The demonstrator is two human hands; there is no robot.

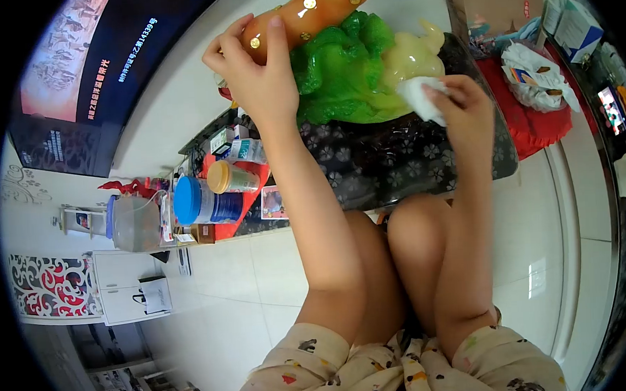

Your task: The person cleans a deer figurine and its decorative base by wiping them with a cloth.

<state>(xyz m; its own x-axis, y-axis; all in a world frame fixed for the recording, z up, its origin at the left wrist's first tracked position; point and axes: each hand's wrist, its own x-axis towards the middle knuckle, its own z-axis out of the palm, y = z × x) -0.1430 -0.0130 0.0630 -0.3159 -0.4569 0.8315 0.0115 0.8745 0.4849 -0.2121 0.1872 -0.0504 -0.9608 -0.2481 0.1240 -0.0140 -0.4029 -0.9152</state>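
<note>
A glossy cabbage-shaped ornament [352,73] with green leaves, a pale yellowish end and an orange-brown curved upper part stands on the dark flower-patterned tabletop [424,163]. Gold coin-like discs dot the orange part, whose top runs out of view. My left hand [257,67] grips the lower left end of that orange part, thumb on the near side and fingers around the far side. Pinched in my right hand [468,109] is a crumpled white tissue [421,99], held against or very close to the pale end of the ornament; contact cannot be made out.
To the left stand a blue-lidded tub [193,200], a jar with a tan lid [228,177] and small boxes [247,151]. A large screen [101,79] is beyond them. On the right, a white plastic bag [539,77] rests on red cloth [536,127], beside a brown paper bag [494,5].
</note>
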